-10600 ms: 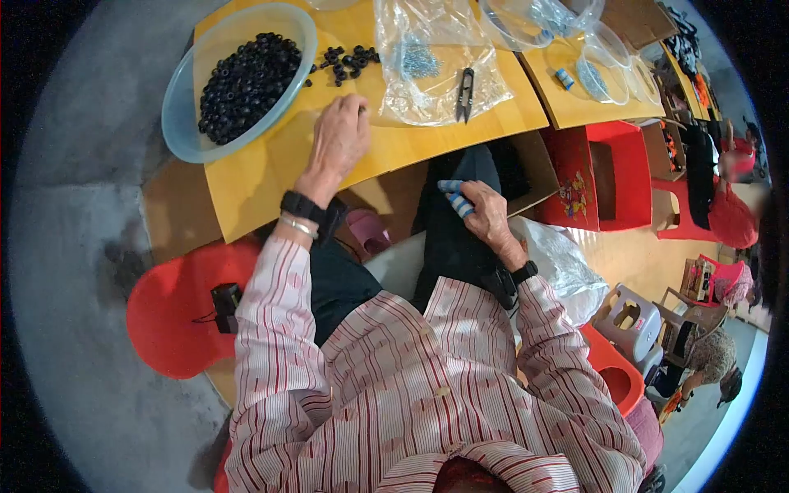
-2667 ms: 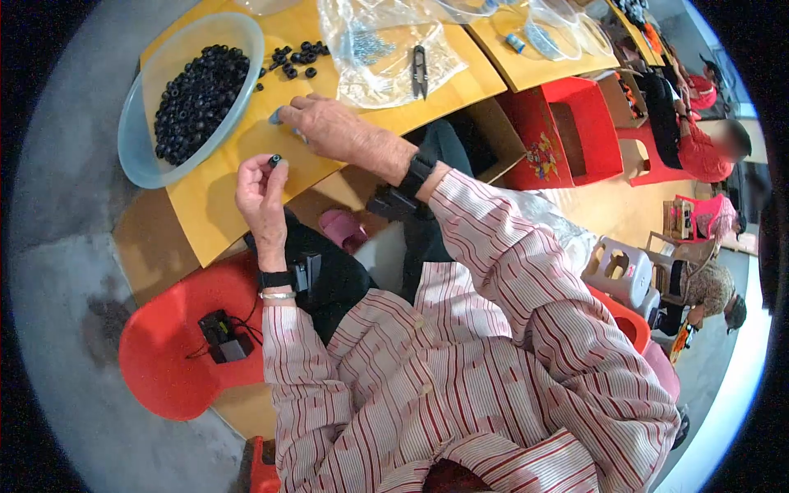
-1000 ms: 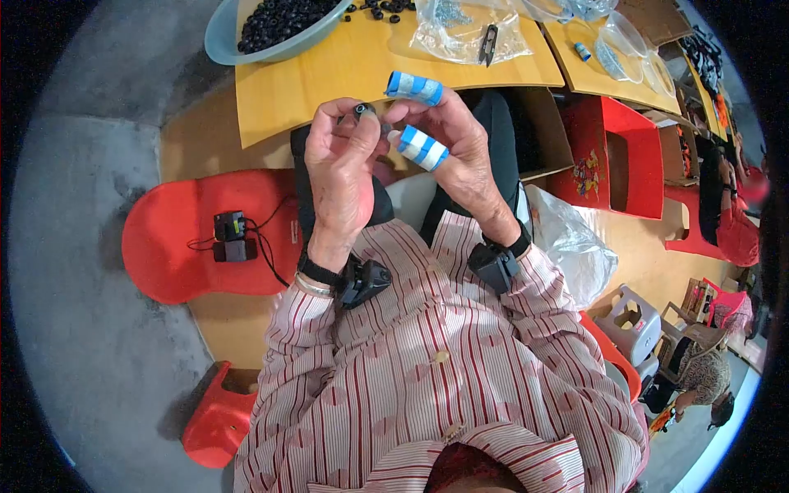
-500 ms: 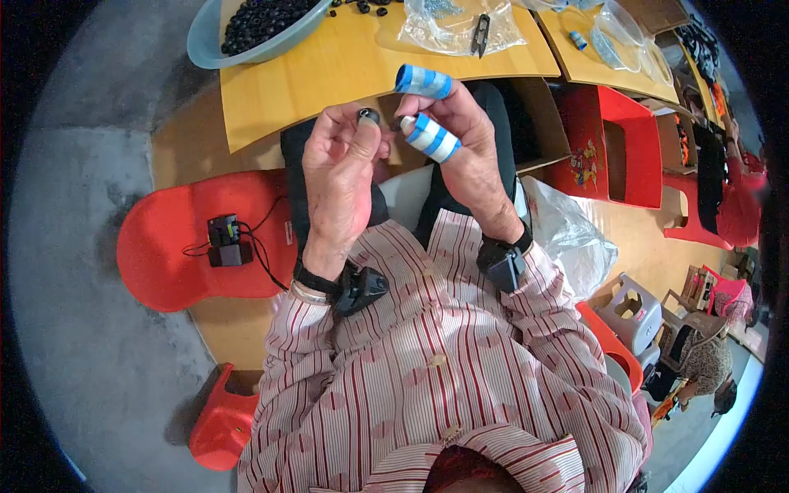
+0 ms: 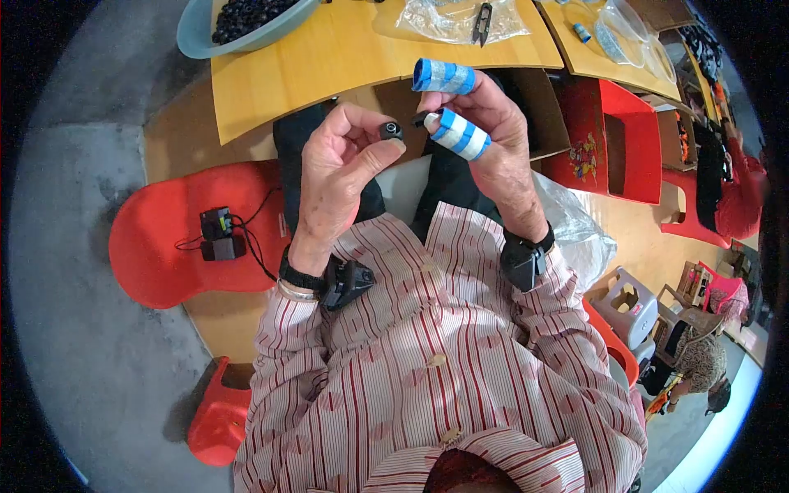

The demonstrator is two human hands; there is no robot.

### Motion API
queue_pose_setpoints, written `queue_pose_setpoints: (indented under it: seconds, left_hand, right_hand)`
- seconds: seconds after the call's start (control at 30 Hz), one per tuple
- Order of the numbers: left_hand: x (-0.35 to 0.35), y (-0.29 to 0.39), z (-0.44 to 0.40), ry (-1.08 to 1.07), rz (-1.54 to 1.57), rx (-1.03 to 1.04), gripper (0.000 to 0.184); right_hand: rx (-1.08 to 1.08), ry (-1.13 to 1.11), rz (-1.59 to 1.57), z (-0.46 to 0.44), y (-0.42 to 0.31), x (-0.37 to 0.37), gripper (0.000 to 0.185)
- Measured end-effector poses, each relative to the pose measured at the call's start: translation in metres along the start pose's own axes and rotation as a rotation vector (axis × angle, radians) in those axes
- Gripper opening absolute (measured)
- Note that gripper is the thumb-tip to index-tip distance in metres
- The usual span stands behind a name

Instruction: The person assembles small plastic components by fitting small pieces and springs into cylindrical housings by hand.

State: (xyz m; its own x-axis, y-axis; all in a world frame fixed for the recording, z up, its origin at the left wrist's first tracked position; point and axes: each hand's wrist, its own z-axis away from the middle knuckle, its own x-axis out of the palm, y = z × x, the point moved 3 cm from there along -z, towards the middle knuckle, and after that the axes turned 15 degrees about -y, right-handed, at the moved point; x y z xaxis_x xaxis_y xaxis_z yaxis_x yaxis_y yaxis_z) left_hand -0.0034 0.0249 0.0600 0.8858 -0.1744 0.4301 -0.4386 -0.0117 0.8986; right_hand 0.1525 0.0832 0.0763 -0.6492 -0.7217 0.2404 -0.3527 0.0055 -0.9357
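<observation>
Between the thumb and index finger of my left hand (image 5: 335, 168), a small round black part (image 5: 390, 131) is pinched, and a pale ring shows on its end. My right hand (image 5: 499, 152) has blue-and-white tape wrapped around its thumb and a finger. A small dark piece (image 5: 420, 119) is pinched between those taped tips; its exact kind is too small to tell. A narrow gap separates the two pieces, which are held above my lap near the table edge.
On the yellow table (image 5: 329, 66) are a bluish basin (image 5: 283, 31) of black parts, and thread snips (image 5: 483, 23) on a plastic bag (image 5: 427, 25). A red stool (image 5: 164, 238) with a small black device stands left, a red box (image 5: 629, 140) right. Other people sit far right.
My hands have moved apart, the right one shifting rightward. The black part in my left hand has turned to show its ringed end. The view has shifted slightly.
</observation>
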Motion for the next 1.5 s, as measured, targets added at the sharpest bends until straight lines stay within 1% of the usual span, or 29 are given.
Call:
queue_pose_setpoints:
  seconds: [0.17,0.3,0.53,0.63,0.73,0.83,0.93,1.03,1.13,1.23,1.33,1.5]
  left_hand:
    - [0.001,-0.002,0.001,-0.038,-0.096,-0.008,0.021]
    - [-0.001,-0.001,0.000,-0.065,-0.171,-0.058,0.022]
    - [-0.002,-0.004,-0.001,-0.090,-0.156,-0.072,0.023]
    - [-0.001,-0.005,-0.003,-0.099,-0.160,-0.067,0.022]
    - [-0.003,-0.005,-0.004,-0.124,-0.229,-0.085,0.022]
    - [-0.001,-0.003,-0.004,-0.129,-0.205,-0.087,0.023]
    - [-0.002,-0.004,-0.006,-0.142,-0.265,-0.096,0.022]
    - [-0.001,-0.003,-0.007,-0.136,-0.268,-0.045,0.022]
    - [-0.003,-0.003,-0.007,-0.138,-0.341,-0.050,0.021]
    - [-0.001,0.001,-0.007,-0.150,-0.367,-0.029,0.020]
    - [0.003,0.004,-0.005,-0.113,-0.403,0.036,0.021]
    - [0.011,0.007,-0.003,-0.078,-0.545,0.079,0.019]
  right_hand:
    - [0.090,-0.094,0.140,0.001,-0.013,0.005,0.030]
    - [0.026,-0.119,0.266,0.000,-0.015,0.000,0.030]
    - [0.039,-0.133,0.532,0.000,-0.014,-0.009,0.030]
    - [0.023,-0.147,0.495,0.000,-0.012,-0.009,0.032]
    - [0.030,-0.164,0.547,0.000,-0.012,-0.010,0.033]
    - [0.050,-0.154,0.545,0.000,-0.014,-0.009,0.035]
    - [0.024,-0.177,0.599,-0.001,-0.013,-0.009,0.035]
    - [0.013,-0.186,0.622,-0.002,-0.013,-0.008,0.035]
    - [0.027,-0.185,0.601,-0.003,-0.016,-0.006,0.034]
    - [-0.018,-0.211,0.722,-0.003,-0.015,-0.008,0.036]
    - [-0.007,-0.249,0.883,-0.006,-0.032,0.001,0.036]
    - [-0.033,-0.269,0.956,-0.005,-0.035,0.004,0.036]
